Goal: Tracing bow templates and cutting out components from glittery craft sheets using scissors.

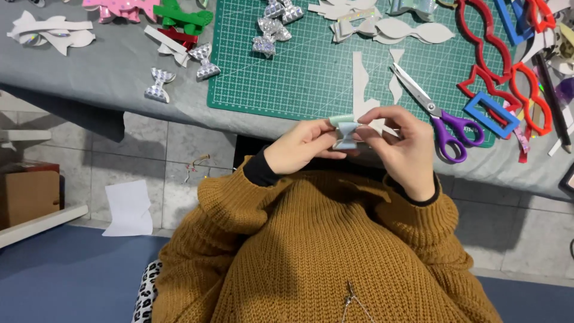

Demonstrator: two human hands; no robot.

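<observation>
In the head view, both hands are raised in front of the chest, just at the near edge of the table. Between them is a small bow of pale, shiny material. The left hand pinches the left side of the bow with thumb and fingers. The right hand closes on the right side, with its fingertips curled over the top. So both hands are narrow and hold the same piece. The bow looks folded, with a pale green band on top and a silver part below. Its long axis seems to go left to right between the two hands, but the fingers cover its ends, so I cannot tell this fully.

Behind the hands lies a green cutting mat on the grey table cover. On the mat, just beyond the bow, there are white cut pieces. Scissors with purple handles lie to the right, the blades pointing away and to the left. Red and blue templates are at the right end, well apart from the hands. Finished silver bows lie near the left edge of the mat. Nothing stands between the hands and the bow.
</observation>
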